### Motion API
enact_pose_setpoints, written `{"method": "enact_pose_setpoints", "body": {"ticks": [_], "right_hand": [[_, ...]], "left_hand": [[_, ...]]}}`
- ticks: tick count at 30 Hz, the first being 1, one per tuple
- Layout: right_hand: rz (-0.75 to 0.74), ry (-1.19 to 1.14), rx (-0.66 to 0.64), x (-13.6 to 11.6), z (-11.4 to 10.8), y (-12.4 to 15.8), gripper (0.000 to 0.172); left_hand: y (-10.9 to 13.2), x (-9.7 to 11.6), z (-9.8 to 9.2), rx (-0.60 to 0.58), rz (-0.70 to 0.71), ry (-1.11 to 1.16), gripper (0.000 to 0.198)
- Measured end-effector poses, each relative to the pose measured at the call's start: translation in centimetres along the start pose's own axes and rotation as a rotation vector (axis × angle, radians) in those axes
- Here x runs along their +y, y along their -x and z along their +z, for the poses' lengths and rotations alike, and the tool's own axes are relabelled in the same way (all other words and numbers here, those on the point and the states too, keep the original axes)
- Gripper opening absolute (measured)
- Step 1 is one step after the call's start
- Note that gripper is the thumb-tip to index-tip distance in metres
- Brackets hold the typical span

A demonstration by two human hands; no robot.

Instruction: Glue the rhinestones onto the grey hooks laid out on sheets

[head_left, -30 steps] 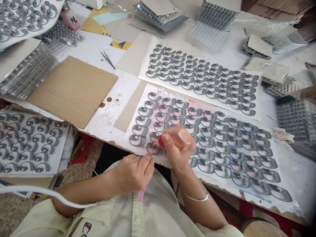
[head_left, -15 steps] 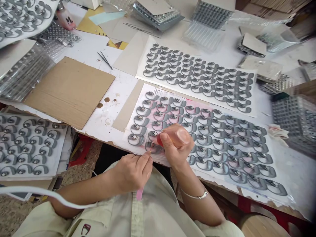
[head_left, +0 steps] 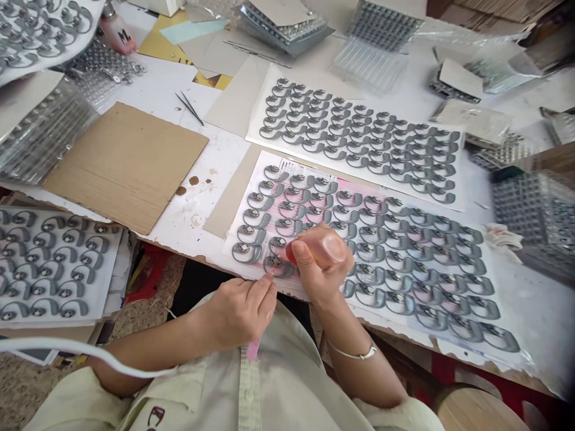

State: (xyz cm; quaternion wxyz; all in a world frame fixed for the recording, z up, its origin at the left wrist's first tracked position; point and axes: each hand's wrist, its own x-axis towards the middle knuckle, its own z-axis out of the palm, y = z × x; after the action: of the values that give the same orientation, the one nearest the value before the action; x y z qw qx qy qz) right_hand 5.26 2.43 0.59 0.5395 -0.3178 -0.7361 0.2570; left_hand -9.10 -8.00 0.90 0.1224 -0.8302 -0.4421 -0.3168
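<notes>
The left hand pinches a pink-handled pick, its tip on a grey curved piece near the front-left edge of the printed sheet; the right hand pinches a small red item; like pieces fill the sheet, and how many are done cannot be told

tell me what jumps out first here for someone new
Rows of grey curved pieces with round metal centres cover two large paper sheets across the bench. At the nearer sheet's edge, the left hand holds a slim pink-handled tool to one piece, while the right hand grips a red-tipped object.
</notes>
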Motion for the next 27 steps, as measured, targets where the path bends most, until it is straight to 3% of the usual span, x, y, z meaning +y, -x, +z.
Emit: {"method": "enact_pose_setpoints", "body": {"ticks": [10,15,27], "right_hand": [[0.008,-0.035,0.12,0.74,-0.56,0.65,0.014],[0.037,-0.04,0.04,0.63,-0.59,0.7,0.013],[-0.031,0.005,0.029,0.54,-0.26,0.42,0.01]], "left_hand": [[-0.1,-0.05,-0.05,0.001,-0.009,0.024,0.02],[0.14,0.06,0.09,-0.01,-0.002,0.026,0.018],[0.35,0.05,0.18,-0.014,-0.004,0.029,0.015]]}}
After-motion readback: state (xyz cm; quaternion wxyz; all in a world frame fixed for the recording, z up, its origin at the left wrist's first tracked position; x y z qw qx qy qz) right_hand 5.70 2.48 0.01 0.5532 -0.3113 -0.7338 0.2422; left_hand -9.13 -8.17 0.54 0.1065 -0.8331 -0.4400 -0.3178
